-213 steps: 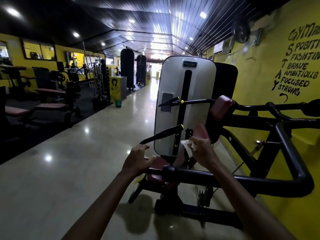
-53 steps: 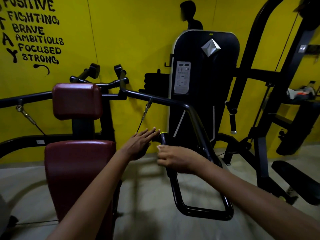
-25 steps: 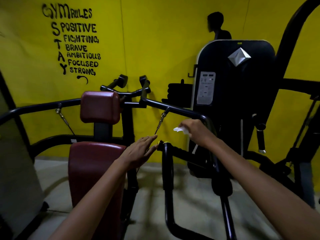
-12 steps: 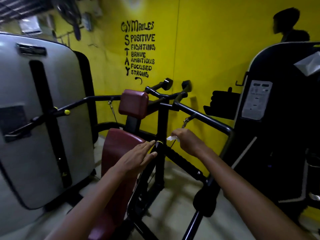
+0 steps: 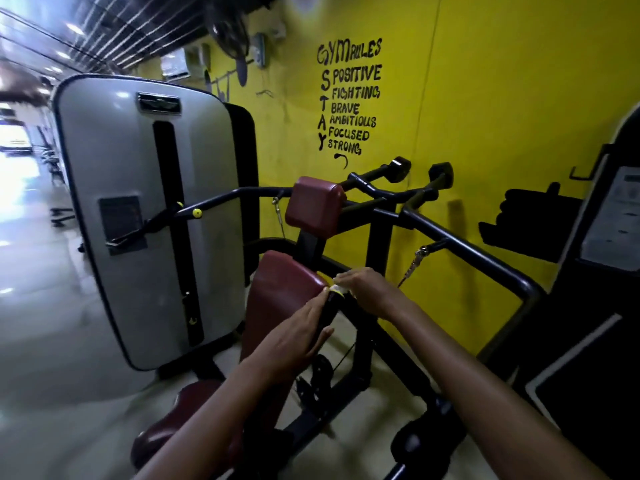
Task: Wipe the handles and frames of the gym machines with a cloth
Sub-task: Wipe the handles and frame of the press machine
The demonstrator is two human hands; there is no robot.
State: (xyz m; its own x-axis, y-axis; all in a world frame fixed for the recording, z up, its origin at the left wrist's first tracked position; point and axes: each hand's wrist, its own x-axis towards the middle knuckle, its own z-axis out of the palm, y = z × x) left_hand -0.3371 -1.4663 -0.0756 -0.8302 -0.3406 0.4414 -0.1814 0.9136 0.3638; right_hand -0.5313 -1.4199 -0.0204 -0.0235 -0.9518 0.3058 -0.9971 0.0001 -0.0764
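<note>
White cloth (image 5: 338, 289) bunched under right hand (image 5: 372, 294), pinched in curled fingers and pressed on yellow-tipped end of black handle (image 5: 327, 311). Left hand (image 5: 294, 337) laid flat along handle just below, fingers nearly straight, bracing rather than gripping. Judged mid-task: wiping of this handle under way, finish not discernible. Likely left to wipe: black frame bar (image 5: 467, 258) beyond, farther grips (image 5: 398, 168) by yellow wall (image 5: 502, 98), levers on grey weight-stack cover (image 5: 138, 216), neighbouring machine at right edge.

Yellow-walled gym, dim near, bright far left.
Black hand-painted lettering (image 5: 349, 98) marks the yellow wall (image 5: 502, 98); a wall fan (image 5: 227, 29) hangs high; pale glossy floor (image 5: 41, 323) reflects ceiling lights (image 5: 74, 27).
</note>
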